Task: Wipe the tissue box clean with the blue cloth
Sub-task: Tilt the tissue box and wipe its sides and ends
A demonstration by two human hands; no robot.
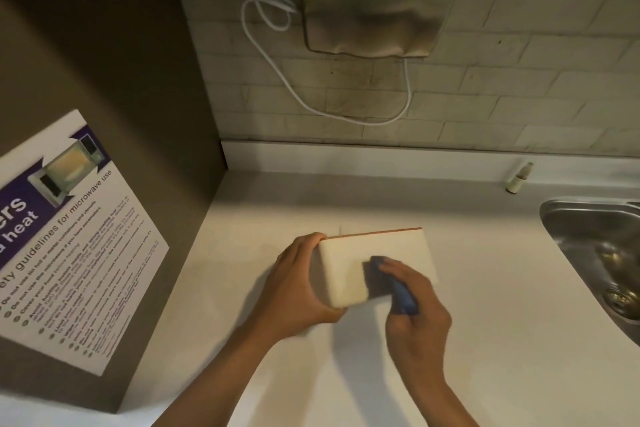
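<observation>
Pressing blue cloth (391, 282) on tissue box (349, 267), right hand (415, 315)

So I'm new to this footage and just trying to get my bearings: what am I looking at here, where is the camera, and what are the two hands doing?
There is no machine here, only a person's two bare hands. The single picture comes from a camera worn on the person's head, looking forward and down, so the arms reach in from the bottom edge. The left hand grips the left end of a cream tissue box that sits on a pale counter. The right hand holds a blue cloth and presses it against the box's near face. Also on the counter is a small bottle by the back edge. A steel sink is set in at the right, a metal hand dryer hangs on the tiled wall, and a microwave notice is on the left.
</observation>
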